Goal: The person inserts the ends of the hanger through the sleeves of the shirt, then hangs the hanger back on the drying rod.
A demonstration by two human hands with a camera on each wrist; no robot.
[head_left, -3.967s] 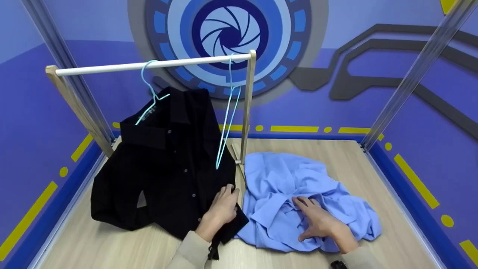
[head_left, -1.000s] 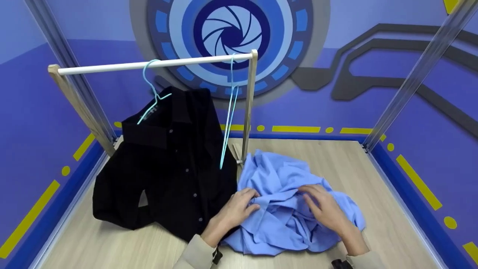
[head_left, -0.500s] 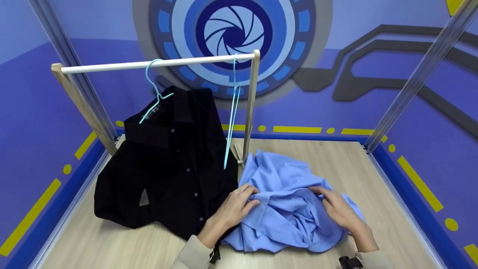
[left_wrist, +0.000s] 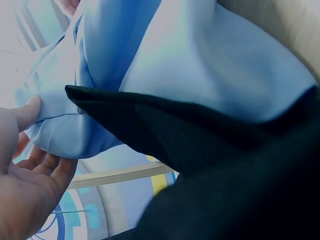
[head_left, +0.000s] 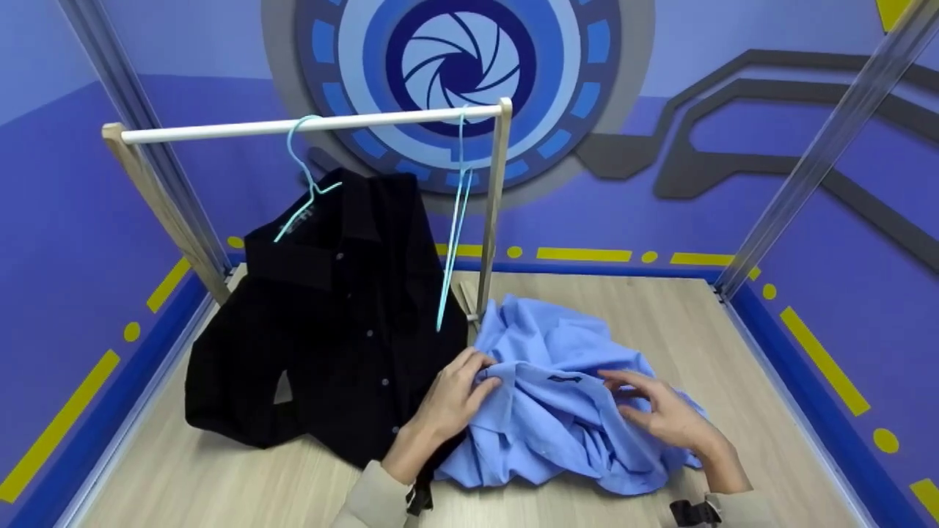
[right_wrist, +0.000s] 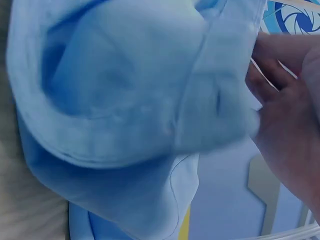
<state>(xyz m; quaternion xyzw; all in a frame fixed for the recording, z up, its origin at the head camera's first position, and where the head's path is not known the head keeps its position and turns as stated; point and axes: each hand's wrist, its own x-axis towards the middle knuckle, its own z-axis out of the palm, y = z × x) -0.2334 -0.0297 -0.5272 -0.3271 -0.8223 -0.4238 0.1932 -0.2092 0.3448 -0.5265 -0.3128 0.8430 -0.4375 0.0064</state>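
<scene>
A crumpled light-blue shirt [head_left: 557, 433] lies on the wooden table, its collar band with a dark label raised toward me. My left hand [head_left: 447, 400] pinches the collar at its left end; in the left wrist view the thumb [left_wrist: 31, 111] lies on top of the cloth and the fingers are beneath. At the collar's right side, my right hand [head_left: 664, 414] holds the edge with bent fingers. In the right wrist view a blurred collar flap [right_wrist: 220, 95] with a buttonhole hangs beside that hand, and part of the fingers is hidden behind it.
A black shirt [head_left: 323, 352] hangs on a light-blue hanger [head_left: 299, 154] from the rack's white bar [head_left: 220, 132], its lower part next to my left forearm. A second hanger [head_left: 455, 242] without clothing hangs near the rack's right post [head_left: 495, 205]. Blue-purple walls [head_left: 631, 220] enclose the table.
My left hand has gone from the black shirt to the blue one. The blue shirt is gathered nearer, its collar lifted and turned so the label shows. The right hand has shifted right.
</scene>
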